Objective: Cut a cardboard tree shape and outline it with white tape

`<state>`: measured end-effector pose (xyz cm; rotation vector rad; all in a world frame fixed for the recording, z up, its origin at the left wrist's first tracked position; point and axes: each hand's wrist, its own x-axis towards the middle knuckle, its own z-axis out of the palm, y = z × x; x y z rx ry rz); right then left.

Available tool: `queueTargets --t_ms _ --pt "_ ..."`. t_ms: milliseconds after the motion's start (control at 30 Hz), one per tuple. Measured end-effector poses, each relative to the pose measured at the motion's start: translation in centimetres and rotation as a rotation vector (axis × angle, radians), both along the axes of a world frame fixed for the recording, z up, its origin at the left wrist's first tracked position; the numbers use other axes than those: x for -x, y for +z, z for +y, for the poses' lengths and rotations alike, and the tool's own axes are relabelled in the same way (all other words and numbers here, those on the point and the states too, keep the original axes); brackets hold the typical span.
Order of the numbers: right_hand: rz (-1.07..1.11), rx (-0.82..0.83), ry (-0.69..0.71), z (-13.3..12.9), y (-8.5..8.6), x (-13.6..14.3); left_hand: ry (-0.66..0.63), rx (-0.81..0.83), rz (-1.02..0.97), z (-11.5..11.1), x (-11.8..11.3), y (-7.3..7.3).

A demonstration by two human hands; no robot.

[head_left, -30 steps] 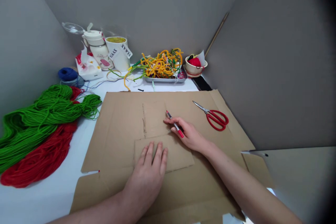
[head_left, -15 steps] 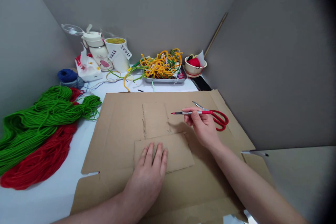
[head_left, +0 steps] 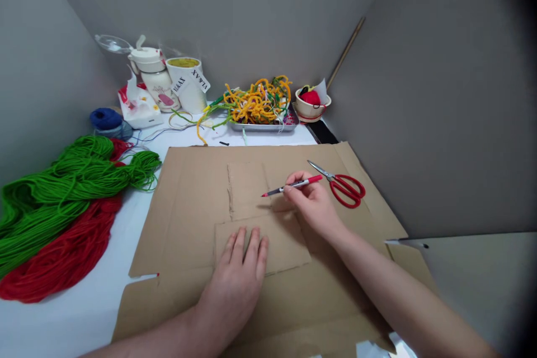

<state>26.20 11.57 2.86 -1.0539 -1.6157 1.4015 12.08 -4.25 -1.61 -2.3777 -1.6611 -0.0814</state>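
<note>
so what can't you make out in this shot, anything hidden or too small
Head view: the smaller cardboard piece beneath the left hand, covered by it.
Head view: lettering on the red pen, too small and partly behind the right hand's fingers.
Head view: the metal tray's floor, mostly buried under yarn.
Head view: the large cardboard sheet's near end, cut off by the bottom edge.

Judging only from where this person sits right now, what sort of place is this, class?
Probably a craft corner: yarn hanks lie beside a large cardboard sheet, scissors rest on it, and grey panels enclose the table.
</note>
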Motion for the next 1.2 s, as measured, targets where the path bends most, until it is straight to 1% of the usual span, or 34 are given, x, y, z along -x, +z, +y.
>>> queueTargets --t_ms 67,167,267,400,600,833,1033,1200 --pt "-0.006 0.032 0.032 -0.3 -0.3 0.5 -0.002 0.0 -0.007 0.0 0.0 0.0" --pt "-0.002 0.079 0.115 -0.5 -1.2 1.1 -0.003 -0.01 -0.008 0.0 0.0 0.0" --pt "-0.058 0.057 0.169 -0.7 -2.0 1.5 -0.004 -0.007 0.002 0.0 0.0 0.1" --pt "-0.112 0.029 0.197 -0.9 -2.5 1.9 -0.002 -0.006 -0.001 0.2 0.0 0.3" --pt "-0.145 0.045 0.258 -1.6 -2.6 2.4 0.0 -0.015 -0.024 0.2 -0.1 0.2" --pt "-0.211 -0.028 0.305 -1.9 -2.6 3.1 0.001 -0.025 -0.042 0.1 -0.1 0.0" --pt "-0.226 -0.027 0.321 -1.9 -2.7 3.5 0.002 -0.016 -0.037 0.2 -0.1 0.1" --pt "-0.227 -0.021 0.326 -1.9 -2.5 3.6 0.005 -0.012 -0.021 0.2 -0.1 0.2"
